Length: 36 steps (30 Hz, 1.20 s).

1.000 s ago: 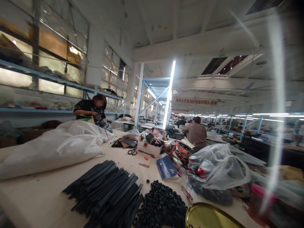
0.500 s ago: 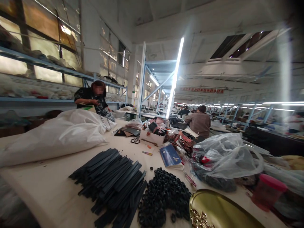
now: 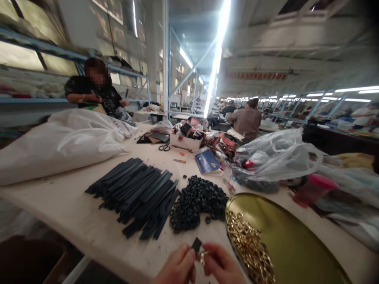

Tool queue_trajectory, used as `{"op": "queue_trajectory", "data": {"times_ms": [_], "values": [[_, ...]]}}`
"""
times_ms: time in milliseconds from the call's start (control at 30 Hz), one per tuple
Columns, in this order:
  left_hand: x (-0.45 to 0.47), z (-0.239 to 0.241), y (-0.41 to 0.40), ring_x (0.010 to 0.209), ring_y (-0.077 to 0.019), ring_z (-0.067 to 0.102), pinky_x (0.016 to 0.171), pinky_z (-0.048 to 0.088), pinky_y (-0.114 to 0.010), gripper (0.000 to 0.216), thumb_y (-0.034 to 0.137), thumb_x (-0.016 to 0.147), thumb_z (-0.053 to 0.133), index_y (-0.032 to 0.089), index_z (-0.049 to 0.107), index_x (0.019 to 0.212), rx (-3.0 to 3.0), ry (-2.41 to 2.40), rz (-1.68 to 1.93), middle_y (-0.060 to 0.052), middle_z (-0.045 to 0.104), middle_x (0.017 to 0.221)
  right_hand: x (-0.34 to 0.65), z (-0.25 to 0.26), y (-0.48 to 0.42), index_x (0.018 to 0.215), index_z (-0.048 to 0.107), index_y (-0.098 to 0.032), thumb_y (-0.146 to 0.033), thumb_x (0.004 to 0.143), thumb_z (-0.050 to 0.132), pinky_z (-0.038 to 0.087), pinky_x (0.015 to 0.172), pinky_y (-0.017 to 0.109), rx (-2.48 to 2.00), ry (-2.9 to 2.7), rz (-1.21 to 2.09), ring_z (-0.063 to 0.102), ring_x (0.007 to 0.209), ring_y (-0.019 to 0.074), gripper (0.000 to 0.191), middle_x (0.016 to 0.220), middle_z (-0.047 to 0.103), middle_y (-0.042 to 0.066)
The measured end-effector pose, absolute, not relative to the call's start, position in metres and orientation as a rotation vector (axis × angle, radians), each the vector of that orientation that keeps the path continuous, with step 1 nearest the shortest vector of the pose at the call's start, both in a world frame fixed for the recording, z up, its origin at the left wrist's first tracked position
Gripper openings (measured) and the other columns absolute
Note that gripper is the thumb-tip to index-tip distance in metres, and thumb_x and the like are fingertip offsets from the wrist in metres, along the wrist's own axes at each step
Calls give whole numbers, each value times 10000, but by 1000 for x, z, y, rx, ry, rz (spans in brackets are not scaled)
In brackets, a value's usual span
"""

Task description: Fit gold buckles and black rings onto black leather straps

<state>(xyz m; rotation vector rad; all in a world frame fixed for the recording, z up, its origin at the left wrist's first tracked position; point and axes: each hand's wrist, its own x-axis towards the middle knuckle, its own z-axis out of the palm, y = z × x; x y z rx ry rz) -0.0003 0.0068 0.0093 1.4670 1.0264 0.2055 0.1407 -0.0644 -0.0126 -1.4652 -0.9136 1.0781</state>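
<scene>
At the bottom centre of the head view, my left hand (image 3: 178,265) pinches a short black strip (image 3: 196,244) between thumb and fingers. Close beside it, my right hand (image 3: 220,263) grips a small gold metal fitting (image 3: 203,257), held against the strip; its exact shape is blurred. Beyond my hands lies a heap of small black loops (image 3: 199,201). To its left is a fanned stack of long black strips (image 3: 133,193). A gold oval tray (image 3: 291,225) stands to the right, with many gold metal fittings (image 3: 251,246) piled along its near left side.
A large white sack (image 3: 59,142) covers the table's far left. Scissors (image 3: 164,147), a blue booklet (image 3: 207,161), a clear plastic bag (image 3: 281,157) and a red-lidded jar (image 3: 315,189) lie farther back. One person (image 3: 96,88) works behind the sack; another person (image 3: 245,120) sits farther off.
The view has tipped downward, so the table sits higher in the picture and more of the tray shows. Both my hands have come into view, holding the black strip and gold fitting.
</scene>
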Motion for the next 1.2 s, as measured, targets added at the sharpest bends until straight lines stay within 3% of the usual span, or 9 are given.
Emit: {"op": "queue_trajectory", "data": {"times_ms": [67, 267, 433, 600, 867, 1000, 1200], "values": [[-5, 10, 0, 598, -108, 488, 583, 371, -218, 261, 335, 877, 349, 167, 519, 772, 1657, 973, 291, 38, 489, 590, 141, -13, -67, 926, 607, -176, -369, 735, 631, 490, 644, 288, -1345, -660, 1131, 566, 640, 128, 273, 718, 585, -5], [-11, 23, -15, 638, -128, 477, 582, 324, -210, 263, 317, 850, 357, 172, 545, 736, 1940, 897, 220, 9, 536, 664, 131, -8, -76, 834, 642, -187, -277, 584, 760, 461, 530, 187, -1027, -126, 1378, 510, 535, 59, 291, 664, 544, -39], [-6, 28, -24, 656, -138, 489, 591, 328, -211, 267, 298, 847, 358, 172, 576, 758, 2008, 847, 191, -8, 578, 700, 118, -10, -89, 813, 631, -174, -314, 596, 748, 424, 484, 183, -1061, -158, 1386, 472, 491, 52, 284, 635, 542, -43], [-3, 26, -34, 686, -141, 509, 620, 335, -220, 245, 273, 842, 364, 170, 569, 757, 1980, 835, 176, -9, 599, 734, 115, -15, -97, 808, 620, -152, -360, 661, 695, 379, 491, 190, -1243, -408, 1180, 448, 488, 64, 265, 548, 520, -51], [-5, 23, -36, 666, -122, 500, 639, 358, -222, 205, 296, 817, 419, 156, 560, 765, 1804, 850, 235, 6, 593, 714, 112, -17, -102, 839, 586, -164, -412, 678, 667, 403, 542, 231, -1256, -416, 1138, 477, 545, 96, 306, 643, 555, -29], [-3, 19, -35, 575, -92, 462, 571, 357, -196, 196, 316, 795, 448, 158, 515, 701, 1595, 861, 251, 38, 528, 601, 107, -19, -107, 710, 574, -161, -431, 734, 605, 393, 563, 233, -1365, -549, 1052, 471, 557, 106, 273, 575, 531, -35], [2, 14, -35, 359, -37, 298, 379, 225, -175, 185, 333, 764, 442, 167, 451, 681, 1283, 905, 207, 65, 479, 529, 107, -19, -98, 700, 504, -180, -429, 718, 612, 406, 518, 241, -1131, -302, 1307, 472, 492, 102, 272, 546, 524, -45]]}}
